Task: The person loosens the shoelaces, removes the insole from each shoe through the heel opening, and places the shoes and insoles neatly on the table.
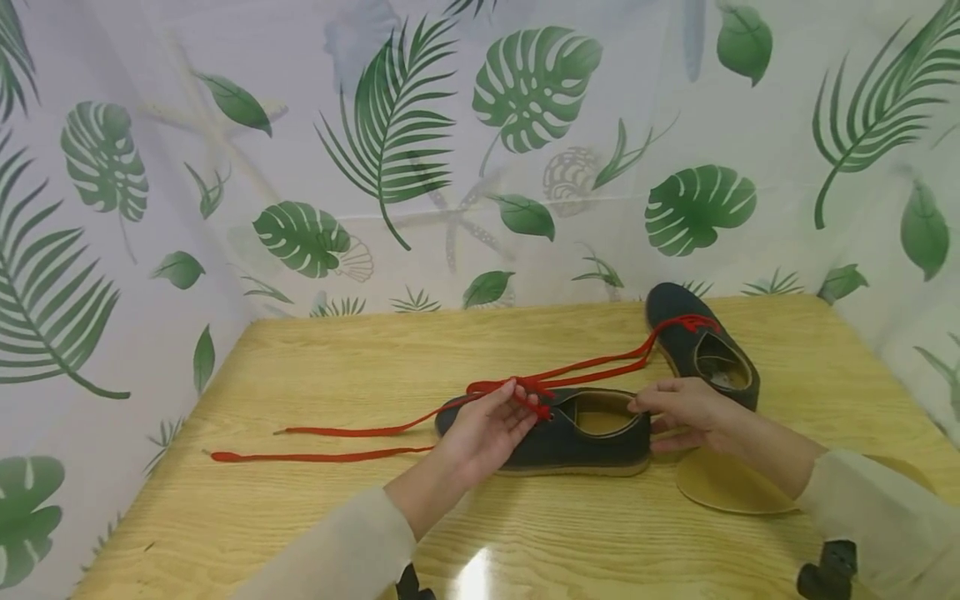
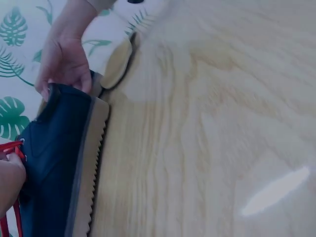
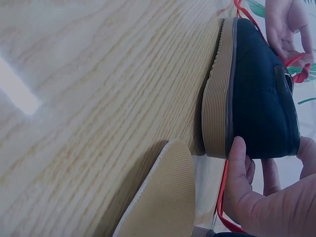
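Observation:
A dark navy shoe (image 1: 577, 446) with a tan sole lies sideways on the table, its toe to the left. My left hand (image 1: 487, 429) is over its front and pinches the red shoelace (image 1: 543, 410) by the eyelets; in the right wrist view the lace loops past these fingers. At the heel, my right hand (image 1: 693, 412) grips the shoe, thumb at the collar and fingers against the back and side, as the right wrist view shows at the heel (image 3: 266, 143). Two loose lace ends (image 1: 322, 457) stretch left across the table.
Behind my right hand is a second navy shoe (image 1: 678, 304), its red laces (image 1: 600, 362) trailing left. A tan insole (image 1: 727, 487) lies under my right forearm. A leaf-patterned sheet (image 1: 420, 275) hangs around the wooden table (image 1: 300, 525).

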Action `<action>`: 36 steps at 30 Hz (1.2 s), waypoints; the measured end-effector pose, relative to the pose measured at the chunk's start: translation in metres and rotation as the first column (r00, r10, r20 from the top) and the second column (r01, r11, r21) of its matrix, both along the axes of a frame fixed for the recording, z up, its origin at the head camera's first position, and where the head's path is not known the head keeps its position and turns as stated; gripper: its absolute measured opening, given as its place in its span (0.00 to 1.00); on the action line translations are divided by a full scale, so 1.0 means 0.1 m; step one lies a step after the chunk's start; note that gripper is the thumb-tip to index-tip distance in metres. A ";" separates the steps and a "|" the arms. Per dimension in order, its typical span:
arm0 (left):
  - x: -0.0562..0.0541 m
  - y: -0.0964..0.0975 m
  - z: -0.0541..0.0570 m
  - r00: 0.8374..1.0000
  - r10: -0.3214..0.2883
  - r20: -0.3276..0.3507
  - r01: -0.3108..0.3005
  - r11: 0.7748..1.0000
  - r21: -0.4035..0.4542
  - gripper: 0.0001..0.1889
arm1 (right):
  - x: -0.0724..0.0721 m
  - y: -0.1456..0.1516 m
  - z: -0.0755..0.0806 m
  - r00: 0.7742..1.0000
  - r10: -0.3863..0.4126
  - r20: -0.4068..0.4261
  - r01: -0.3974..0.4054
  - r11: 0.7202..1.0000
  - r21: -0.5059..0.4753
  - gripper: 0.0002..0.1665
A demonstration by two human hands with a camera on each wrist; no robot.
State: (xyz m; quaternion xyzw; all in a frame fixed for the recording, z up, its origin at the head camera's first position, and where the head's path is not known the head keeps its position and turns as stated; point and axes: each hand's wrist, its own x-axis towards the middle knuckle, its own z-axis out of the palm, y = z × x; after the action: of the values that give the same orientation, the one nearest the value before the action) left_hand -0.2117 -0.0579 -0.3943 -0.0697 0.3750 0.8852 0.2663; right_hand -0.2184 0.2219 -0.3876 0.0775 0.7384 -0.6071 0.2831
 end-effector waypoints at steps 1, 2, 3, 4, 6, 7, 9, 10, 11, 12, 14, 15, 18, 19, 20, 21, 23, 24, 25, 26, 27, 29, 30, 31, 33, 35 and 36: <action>0.00 0.00 0.01 1.000 0.015 0.021 -0.015 0.999 0.041 0.09 | 0.00 0.00 0.00 1.000 -0.002 0.004 0.002 1.000 0.000 0.08; -0.01 -0.01 0.03 0.999 0.032 0.042 -0.035 0.996 0.084 0.09 | 0.00 0.00 0.00 1.000 0.000 0.004 0.000 1.000 0.002 0.08; -0.01 -0.01 0.04 0.997 0.046 0.057 -0.052 0.991 0.122 0.09 | 0.00 0.00 0.00 1.000 -0.004 0.007 0.004 1.000 0.006 0.08; -0.02 -0.01 0.05 0.996 0.061 0.065 -0.071 0.986 0.148 0.08 | 0.00 0.00 0.00 1.000 -0.006 0.008 0.006 1.000 0.010 0.08; -0.03 -0.02 0.08 0.992 0.097 0.085 -0.112 0.975 0.190 0.08 | 0.00 0.00 0.00 1.000 -0.008 0.007 0.007 1.000 0.012 0.08; -0.04 -0.03 0.09 0.989 0.117 0.093 -0.133 0.971 0.198 0.08 | 0.00 0.00 0.01 1.000 -0.010 0.008 0.010 1.000 0.013 0.08; -0.06 -0.04 0.10 0.983 0.151 0.101 -0.169 0.964 0.204 0.09 | 0.00 0.00 0.01 1.000 -0.013 0.009 0.013 1.000 0.014 0.08; -0.06 -0.04 0.11 0.981 0.165 0.105 -0.183 0.962 0.203 0.10 | 0.00 0.00 0.01 1.000 -0.011 0.006 0.011 1.000 0.011 0.08; -0.06 -0.05 0.11 0.978 0.176 0.114 -0.197 0.959 0.204 0.11 | 0.00 0.00 0.02 1.000 -0.013 0.007 0.013 1.000 0.011 0.08; -0.07 -0.06 0.11 0.976 0.184 0.116 -0.205 0.958 0.199 0.12 | 0.00 0.00 0.02 1.000 -0.011 0.004 0.011 1.000 0.010 0.08; -0.08 -0.07 0.11 0.974 0.194 0.116 -0.214 0.956 0.202 0.12 | 0.00 0.00 0.02 1.000 -0.009 0.002 0.009 1.000 0.008 0.08; -0.09 -0.08 0.11 0.973 0.199 0.117 -0.220 0.954 0.205 0.11 | 0.00 0.00 0.02 1.000 -0.009 0.003 0.009 1.000 0.006 0.08; -0.13 -0.13 0.12 0.969 0.225 0.104 -0.243 0.943 0.228 0.13 | 0.00 0.01 0.00 1.000 -0.005 0.004 0.005 1.000 0.003 0.08; -0.15 -0.15 0.12 0.965 0.240 0.104 -0.258 0.936 0.238 0.16 | 0.00 0.01 0.00 1.000 -0.005 0.006 0.005 1.000 0.003 0.08; -0.17 -0.17 0.13 0.961 0.257 0.104 -0.275 0.929 0.247 0.19 | 0.00 0.01 0.00 1.000 -0.005 0.006 0.005 1.000 0.003 0.07; -0.18 -0.20 0.14 0.955 0.277 0.110 -0.296 0.923 0.248 0.22 | 0.00 0.01 -0.01 1.000 -0.006 0.006 0.006 1.000 0.000 0.07; -0.20 -0.25 0.16 0.936 0.328 0.126 -0.349 0.907 0.235 0.27 | 0.01 0.01 -0.01 1.000 -0.007 0.005 0.007 1.000 -0.001 0.08; -0.21 -0.27 0.17 0.924 0.356 0.138 -0.379 0.898 0.223 0.29 | 0.01 0.01 -0.01 1.000 -0.004 0.002 0.004 1.000 -0.003 0.08; -0.22 -0.30 0.18 0.913 0.380 0.145 -0.404 0.891 0.209 0.30 | 0.02 0.01 0.00 1.000 -0.004 0.001 0.004 1.000 -0.003 0.08; -0.23 -0.33 0.19 0.902 0.403 0.154 -0.428 0.882 0.196 0.31 | 0.02 0.01 0.00 1.000 -0.004 0.000 0.004 1.000 -0.002 0.08; -0.23 -0.35 0.19 0.890 0.426 0.163 -0.451 0.874 0.182 0.30 | 0.03 0.00 0.00 1.000 -0.006 -0.001 0.006 1.000 -0.001 0.08; -0.24 -0.42 0.20 0.870 0.459 0.180 -0.487 0.856 0.171 0.30 | 0.03 0.00 0.01 1.000 -0.007 -0.006 0.007 1.000 0.008 0.09; -0.25 -0.46 0.20 0.863 0.469 0.186 -0.499 0.848 0.177 0.31 | 0.04 0.00 0.01 1.000 -0.008 -0.009 0.008 1.000 0.012 0.09; -0.26 -0.50 0.19 0.857 0.478 0.193 -0.510 0.841 0.180 0.31 | 0.04 -0.01 0.02 1.000 -0.011 -0.011 0.011 1.000 0.015 0.09; -0.27 -0.59 0.18 0.845 0.495 0.204 -0.530 0.827 0.186 0.33 | 0.04 -0.01 0.02 1.000 -0.015 -0.012 0.015 1.000 0.019 0.09; -0.29 -0.69 0.17 0.836 0.508 0.207 -0.544 0.817 0.193 0.34 | 0.03 0.00 0.01 1.000 -0.015 -0.013 0.016 1.000 0.020 0.09; -0.29 -0.74 0.16 0.833 0.514 0.205 -0.549 0.813 0.194 0.34 | 0.03 0.00 0.01 1.000 -0.016 -0.014 0.016 1.000 0.022 0.09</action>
State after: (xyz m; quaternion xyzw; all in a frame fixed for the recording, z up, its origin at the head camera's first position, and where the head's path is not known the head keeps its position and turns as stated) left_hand -0.2410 -0.1316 -0.3779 -0.2018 0.2081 0.9562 0.0404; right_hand -0.2151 0.2218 -0.3862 0.0822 0.7463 -0.6019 0.2721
